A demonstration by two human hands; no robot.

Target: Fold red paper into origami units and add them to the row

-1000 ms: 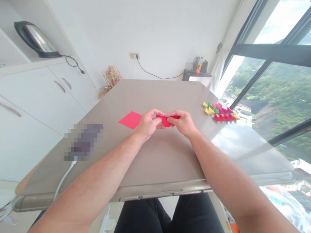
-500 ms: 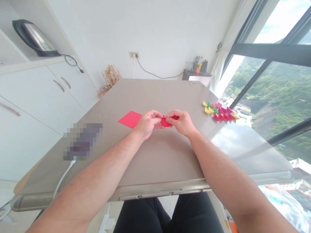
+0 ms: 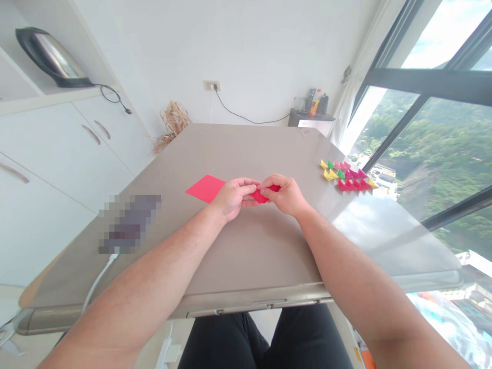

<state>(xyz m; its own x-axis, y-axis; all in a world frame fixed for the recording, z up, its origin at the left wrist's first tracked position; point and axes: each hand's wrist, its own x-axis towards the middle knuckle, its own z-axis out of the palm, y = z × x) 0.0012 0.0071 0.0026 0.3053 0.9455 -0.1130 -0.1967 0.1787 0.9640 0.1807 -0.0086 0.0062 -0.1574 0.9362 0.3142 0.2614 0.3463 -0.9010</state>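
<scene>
Between both hands, above the middle of the table, is a small piece of folded red paper (image 3: 260, 197). My left hand (image 3: 235, 198) pinches its left end between thumb and fingers. My right hand (image 3: 283, 195) grips the right end, thumb on top, with a bit of red showing past the fingers. Fingers cover much of the paper, so its full shape is hidden. A flat red paper sheet (image 3: 205, 188) lies on the table just left of my left hand, partly behind it.
Several small folded paper boats (image 3: 351, 184), yellow, green, pink and red, stand in rows at the table's right. A blurred-out dark object (image 3: 132, 224) with a white cable (image 3: 98, 282) lies at the left. The brown table (image 3: 246, 148) reaches toward the wall; windows are on the right.
My fingers have shifted slightly on the folded red paper, and its held middle part now sits a little lower and tilted. The flat sheet and paper boats stay put.
</scene>
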